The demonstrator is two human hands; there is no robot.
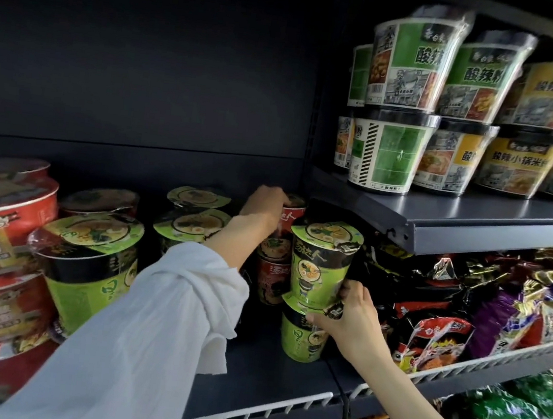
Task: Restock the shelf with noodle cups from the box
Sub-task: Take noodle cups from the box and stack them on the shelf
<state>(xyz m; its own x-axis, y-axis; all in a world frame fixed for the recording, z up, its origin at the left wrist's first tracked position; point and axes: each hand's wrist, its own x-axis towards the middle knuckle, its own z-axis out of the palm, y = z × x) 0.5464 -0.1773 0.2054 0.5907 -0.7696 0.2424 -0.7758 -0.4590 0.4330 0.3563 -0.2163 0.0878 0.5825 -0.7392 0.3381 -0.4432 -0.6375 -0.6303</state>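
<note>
My right hand [347,317] grips the base of a green noodle cup [322,262] that stands stacked on another green cup [301,338] on the dark shelf [266,377]. My left hand [267,204], in a white sleeve, reaches deeper in and holds the top of a red noodle cup [294,208] stacked on other red cups [273,274] at the back of the shelf. More green cups [90,257] stand to the left of my arm, and two green-lidded ones [195,210] further back. The box is out of view.
Large red noodle bowls [0,233] fill the left end of the shelf. An upper shelf [473,228] at the right carries stacked green and yellow bowls [451,119]. Below it lie bagged noodles [462,320] behind a wire rail [491,364].
</note>
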